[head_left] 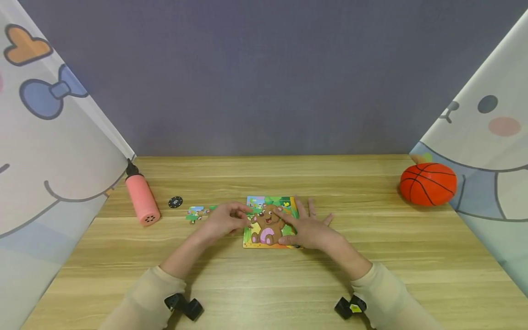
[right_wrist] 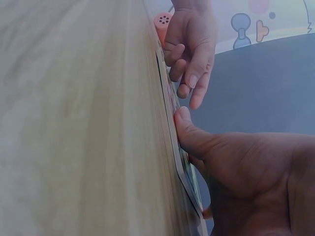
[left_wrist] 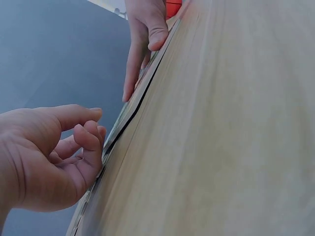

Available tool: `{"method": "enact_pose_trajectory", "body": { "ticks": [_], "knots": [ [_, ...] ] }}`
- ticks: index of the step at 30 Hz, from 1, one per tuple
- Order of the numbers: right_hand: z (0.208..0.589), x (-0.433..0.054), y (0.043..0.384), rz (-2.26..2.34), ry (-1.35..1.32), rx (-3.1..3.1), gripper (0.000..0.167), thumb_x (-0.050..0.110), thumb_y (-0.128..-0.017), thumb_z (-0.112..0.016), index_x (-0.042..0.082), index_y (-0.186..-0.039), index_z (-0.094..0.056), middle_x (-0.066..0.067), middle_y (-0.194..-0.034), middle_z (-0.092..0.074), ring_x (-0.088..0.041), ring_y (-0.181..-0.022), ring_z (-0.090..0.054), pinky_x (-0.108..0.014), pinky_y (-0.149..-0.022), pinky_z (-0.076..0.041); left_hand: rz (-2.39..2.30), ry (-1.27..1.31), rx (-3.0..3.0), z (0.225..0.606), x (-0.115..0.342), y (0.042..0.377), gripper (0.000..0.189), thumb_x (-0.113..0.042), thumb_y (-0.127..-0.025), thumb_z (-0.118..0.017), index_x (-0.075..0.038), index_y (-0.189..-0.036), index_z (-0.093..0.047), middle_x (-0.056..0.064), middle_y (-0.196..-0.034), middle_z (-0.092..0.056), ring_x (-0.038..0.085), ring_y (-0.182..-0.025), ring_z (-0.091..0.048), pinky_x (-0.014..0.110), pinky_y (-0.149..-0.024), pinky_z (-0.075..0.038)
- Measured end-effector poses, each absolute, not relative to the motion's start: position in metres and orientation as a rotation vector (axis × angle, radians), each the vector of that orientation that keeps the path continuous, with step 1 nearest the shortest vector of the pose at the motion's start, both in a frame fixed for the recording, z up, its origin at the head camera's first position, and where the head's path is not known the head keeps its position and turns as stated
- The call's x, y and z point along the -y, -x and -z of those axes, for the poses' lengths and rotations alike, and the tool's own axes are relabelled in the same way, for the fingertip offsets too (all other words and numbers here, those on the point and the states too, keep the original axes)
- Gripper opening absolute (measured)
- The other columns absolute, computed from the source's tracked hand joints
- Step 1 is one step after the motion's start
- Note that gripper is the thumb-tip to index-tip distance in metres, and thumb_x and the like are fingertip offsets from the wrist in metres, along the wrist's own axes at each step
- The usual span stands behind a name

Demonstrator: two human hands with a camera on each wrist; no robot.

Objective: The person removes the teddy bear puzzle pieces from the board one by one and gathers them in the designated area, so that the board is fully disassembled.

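A flat bear jigsaw puzzle (head_left: 269, 229) lies on the wooden table, its brown bear on a colourful background. Fingers spread, my right hand (head_left: 311, 228) rests on its right side; the thumb lies near the front edge and covers part of the picture. At the puzzle's left edge is my left hand (head_left: 226, 221), its fingers loosely bent. In the left wrist view, nothing shows between the thumb and fingers of the left hand (left_wrist: 59, 157). Loose jigsaw pieces (head_left: 195, 213) lie left of that hand, partly hidden behind it.
A pink hand pump (head_left: 142, 199) with a black nozzle lies at the left, beside a small round black disc (head_left: 175, 202). On the far right sits a red toy basketball (head_left: 428, 184), somewhat flattened. A grey panel (head_left: 268, 82) stands behind the table, with cartoon-printed sheets on both sides.
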State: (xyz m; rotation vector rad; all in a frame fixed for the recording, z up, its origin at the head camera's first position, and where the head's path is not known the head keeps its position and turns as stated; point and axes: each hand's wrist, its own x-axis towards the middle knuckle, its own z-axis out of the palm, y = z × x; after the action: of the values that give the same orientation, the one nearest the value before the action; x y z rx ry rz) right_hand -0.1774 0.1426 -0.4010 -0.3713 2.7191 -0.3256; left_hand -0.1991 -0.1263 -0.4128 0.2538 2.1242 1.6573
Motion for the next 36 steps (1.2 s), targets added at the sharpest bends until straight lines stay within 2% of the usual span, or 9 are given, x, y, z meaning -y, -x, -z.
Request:
{"method": "enact_pose_trajectory", "body": {
  "ticks": [10, 21, 28, 36],
  "knots": [
    [0.400, -0.145, 0.179, 0.351, 0.391, -2.700, 0.083, 0.065, -0.088, -0.064, 0.048, -0.158, -0.022, -0.013, -0.168, 0.013, -0.051, -0.147, 0.012, -0.091, -0.089, 0.004, -1.681, -0.250, -2.101, 0.415, 0.118, 0.200, 0.037, -0.001, -0.090, -0.072, 0.001, -0.126, -0.064, 0.011, -0.091, -0.062, 0.014, -0.061, -0.048, 0.021, -0.051, -0.041],
    [0.401, -0.145, 0.179, 0.358, 0.422, -2.710, 0.083, 0.065, -0.087, -0.064, 0.046, -0.158, -0.025, -0.014, -0.168, 0.010, -0.053, -0.147, 0.010, -0.092, -0.087, 0.002, -1.605, -0.235, -2.174, 0.415, 0.114, 0.200, 0.046, 0.007, -0.086, -0.071, 0.003, -0.131, -0.061, 0.006, -0.073, -0.056, 0.012, -0.054, -0.046, 0.021, -0.049, -0.040],
    [0.401, -0.145, 0.179, 0.369, 0.430, -2.713, 0.084, 0.065, -0.087, -0.064, 0.047, -0.158, -0.025, -0.015, -0.168, 0.010, -0.054, -0.147, 0.010, -0.092, -0.087, 0.002, -1.573, -0.273, -2.206, 0.414, 0.113, 0.199, 0.049, 0.009, -0.085, -0.070, 0.005, -0.132, -0.060, 0.006, -0.071, -0.055, 0.012, -0.052, -0.046, 0.021, -0.048, -0.038],
    [0.400, -0.144, 0.178, 0.349, 0.439, -2.716, 0.084, 0.066, -0.087, -0.064, 0.047, -0.159, -0.024, -0.015, -0.168, 0.009, -0.055, -0.146, 0.009, -0.092, -0.087, 0.001, -1.543, -0.277, -2.257, 0.414, 0.113, 0.197, 0.045, 0.009, -0.084, -0.072, 0.002, -0.127, -0.063, 0.007, -0.072, -0.056, 0.013, -0.052, -0.047, 0.020, -0.046, -0.036]
  ]
}}
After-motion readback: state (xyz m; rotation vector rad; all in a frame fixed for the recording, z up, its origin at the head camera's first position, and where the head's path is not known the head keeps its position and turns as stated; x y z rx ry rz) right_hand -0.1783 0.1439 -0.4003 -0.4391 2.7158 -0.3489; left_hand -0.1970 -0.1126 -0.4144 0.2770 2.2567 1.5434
